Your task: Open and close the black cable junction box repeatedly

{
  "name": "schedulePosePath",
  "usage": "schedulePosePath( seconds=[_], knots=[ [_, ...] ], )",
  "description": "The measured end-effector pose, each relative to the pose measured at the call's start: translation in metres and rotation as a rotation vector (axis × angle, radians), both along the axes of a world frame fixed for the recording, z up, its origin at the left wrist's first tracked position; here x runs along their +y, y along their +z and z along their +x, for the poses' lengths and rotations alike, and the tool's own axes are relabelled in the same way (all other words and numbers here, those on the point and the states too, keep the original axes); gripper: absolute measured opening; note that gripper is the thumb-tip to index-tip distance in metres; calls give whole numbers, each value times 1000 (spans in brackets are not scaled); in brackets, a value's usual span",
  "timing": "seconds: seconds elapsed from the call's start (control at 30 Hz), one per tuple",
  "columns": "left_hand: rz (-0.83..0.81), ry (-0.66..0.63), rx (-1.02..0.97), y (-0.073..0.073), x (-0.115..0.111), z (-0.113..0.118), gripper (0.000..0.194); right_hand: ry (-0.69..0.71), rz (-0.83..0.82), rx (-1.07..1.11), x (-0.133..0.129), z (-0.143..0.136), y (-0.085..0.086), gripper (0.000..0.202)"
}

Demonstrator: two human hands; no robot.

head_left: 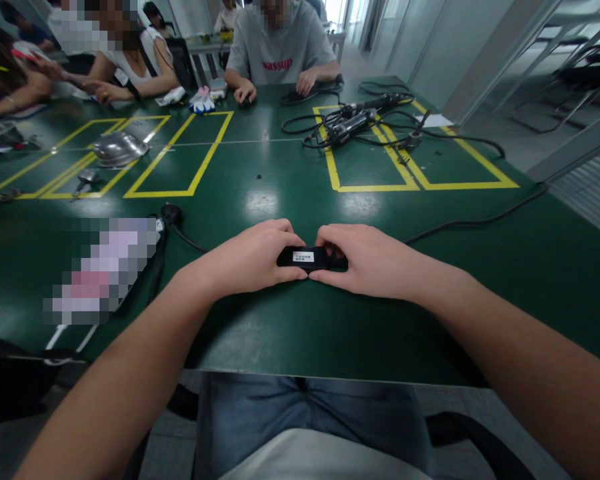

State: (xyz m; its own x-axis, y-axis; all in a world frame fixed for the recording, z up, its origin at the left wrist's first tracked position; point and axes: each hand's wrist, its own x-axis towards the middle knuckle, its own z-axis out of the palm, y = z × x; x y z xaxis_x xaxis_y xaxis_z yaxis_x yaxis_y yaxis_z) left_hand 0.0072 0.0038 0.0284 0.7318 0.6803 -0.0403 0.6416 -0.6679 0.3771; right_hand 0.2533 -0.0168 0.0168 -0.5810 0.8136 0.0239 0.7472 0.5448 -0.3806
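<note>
Both hands hold one small black box (286,257) with a white printed label, low over the near middle of the green table. My left hand (260,257) grips its left end, thumb along the near side and fingers on the far side. At the right end, my right hand (363,259) is closed in the same way, its thumb tip almost meeting the left thumb. A black cable (475,223) runs from behind my right hand towards the right edge. Past my left wrist lies a black plug (171,213) with a cord that disappears behind the hand.
Left of my arm lies a blurred-out, pale flat object (105,267) with a white strap. Farther back are a metal bowl (119,148), yellow tape rectangles (159,195) and a tangle of black cabled tools (353,123). A person in a grey shirt (280,43) sits opposite; others sit at left.
</note>
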Motion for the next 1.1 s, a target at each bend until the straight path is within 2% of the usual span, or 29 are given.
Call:
schedulePosePath(
  seconds=[0.43,0.67,1.1],
  knots=[
    [8,-7,29,2,-2,3,33,-16,-48,47,3,2,0,28],
    [31,1,36,2,-2,3,37,-6,-1,17,1,1,-2,29],
    [18,-3,30,0,0,2,34,-19,-6,-12,1,-1,1,26]
  ],
)
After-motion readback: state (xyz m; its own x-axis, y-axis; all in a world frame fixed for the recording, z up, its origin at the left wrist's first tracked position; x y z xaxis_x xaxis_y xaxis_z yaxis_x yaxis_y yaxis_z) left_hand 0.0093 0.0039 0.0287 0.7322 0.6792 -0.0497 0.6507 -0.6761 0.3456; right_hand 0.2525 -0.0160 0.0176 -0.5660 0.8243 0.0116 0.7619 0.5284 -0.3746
